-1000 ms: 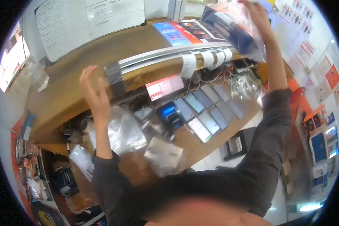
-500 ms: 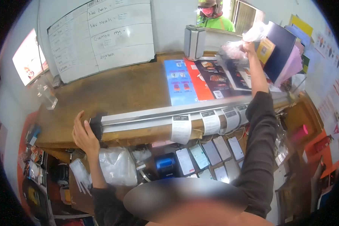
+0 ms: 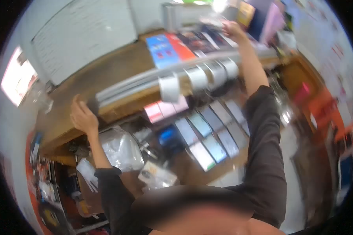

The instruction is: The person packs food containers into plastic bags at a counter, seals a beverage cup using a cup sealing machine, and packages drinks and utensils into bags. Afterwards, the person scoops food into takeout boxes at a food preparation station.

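Observation:
At the counter's far side, my right hand [image 3: 235,32] is closed on the top of a clear plastic bag [image 3: 215,20]. Motion blur and the frame's tilt hide most of the bag and what is in it. My left hand [image 3: 83,115] rests at the near edge of the wooden counter [image 3: 125,60], beside the left end of a metal rail [image 3: 125,88]. Its fingers are apart and hold nothing. Printed menu sheets [image 3: 178,46] lie under and beside my right forearm. White paper slips [image 3: 169,88] hang from the rail.
Several phones [image 3: 220,119] lie in rows on the lower shelf, near a tablet [image 3: 166,109]. Left of them are a clear bag bundle [image 3: 121,150] and a small wrapped packet [image 3: 157,174]. Folders [image 3: 259,19] stand at the back right; a whiteboard [image 3: 82,37] is on the wall.
Over the last second my right hand has carried the bag away over the counter and lowered it. My left hand has come down to the counter edge. The view has swung up, then down again.

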Demonstrator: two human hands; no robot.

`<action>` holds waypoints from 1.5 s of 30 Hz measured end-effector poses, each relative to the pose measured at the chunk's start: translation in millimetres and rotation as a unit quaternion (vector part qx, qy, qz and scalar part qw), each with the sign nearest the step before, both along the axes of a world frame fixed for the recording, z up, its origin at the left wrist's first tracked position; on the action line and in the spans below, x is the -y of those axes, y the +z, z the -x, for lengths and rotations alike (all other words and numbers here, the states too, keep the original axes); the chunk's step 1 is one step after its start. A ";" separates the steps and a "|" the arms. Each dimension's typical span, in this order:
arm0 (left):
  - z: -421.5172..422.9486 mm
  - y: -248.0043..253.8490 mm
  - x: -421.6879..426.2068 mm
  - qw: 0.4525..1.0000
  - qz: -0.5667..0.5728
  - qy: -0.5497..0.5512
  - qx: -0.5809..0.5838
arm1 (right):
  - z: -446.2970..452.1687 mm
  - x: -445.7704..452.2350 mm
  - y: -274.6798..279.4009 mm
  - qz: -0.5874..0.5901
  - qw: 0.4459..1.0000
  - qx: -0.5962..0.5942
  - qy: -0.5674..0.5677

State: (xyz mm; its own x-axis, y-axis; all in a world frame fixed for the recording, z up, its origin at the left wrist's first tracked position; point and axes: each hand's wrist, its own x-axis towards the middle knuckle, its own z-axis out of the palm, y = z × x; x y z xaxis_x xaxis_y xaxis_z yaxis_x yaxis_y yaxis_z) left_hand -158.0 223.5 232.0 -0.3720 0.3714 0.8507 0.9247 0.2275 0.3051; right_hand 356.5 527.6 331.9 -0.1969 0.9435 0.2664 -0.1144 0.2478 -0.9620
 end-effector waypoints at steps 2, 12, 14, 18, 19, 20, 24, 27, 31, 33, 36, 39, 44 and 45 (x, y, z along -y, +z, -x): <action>5.2 -5.9 0.3 1.000 -0.013 -0.017 -0.020 | 21.4 112.7 -24.3 -0.111 0.979 0.126 -0.115; -48.5 -30.7 16.3 0.983 -0.113 0.111 -0.086 | -90.5 808.7 -335.5 0.206 0.890 0.281 -0.294; -138.0 -99.8 43.6 0.992 -0.088 -0.052 -0.071 | -105.3 912.8 -327.0 0.391 0.816 0.135 -0.404; -418.2 -267.8 181.5 0.853 0.059 -0.517 0.052 | -129.2 1061.5 -294.9 0.410 0.728 -0.081 -0.543; -495.3 -292.0 247.8 0.781 0.092 -0.611 0.090 | -137.2 1087.2 -297.4 0.417 0.707 -0.069 -0.567; -567.8 -304.2 317.3 0.693 0.178 -0.689 0.115 | -149.4 1118.6 -307.4 0.422 0.688 -0.052 -0.588; -725.0 -341.0 510.9 0.506 0.393 -0.765 0.071 | -208.2 1238.0 -370.9 0.360 0.668 0.122 -0.640; -796.3 -351.7 576.1 0.447 0.460 -0.741 0.196 | -271.3 1303.8 -382.4 0.344 0.638 0.181 -0.665; -838.4 -339.3 585.4 0.395 0.506 -0.735 0.218 | -375.8 1382.6 -370.8 0.441 0.605 0.119 -0.652; -858.4 -337.2 568.6 0.398 0.524 -0.716 0.233 | -418.7 1436.2 -405.1 0.464 0.603 0.095 -0.642; -932.9 -326.3 570.4 0.426 0.529 -0.700 0.223 | -474.4 1537.8 -490.7 0.448 0.534 0.271 -0.663; -1059.8 -341.4 566.6 0.448 0.497 -0.705 0.233 | -475.1 1613.1 -519.3 0.648 0.426 0.451 -0.443; -1332.2 -344.4 618.2 0.282 0.503 -0.775 0.257 | -470.9 1595.4 -516.8 0.776 0.327 0.130 -0.523; -1377.9 -322.1 638.7 0.244 0.499 -0.794 0.247 | -490.5 1583.8 -517.2 0.782 0.334 0.099 -0.517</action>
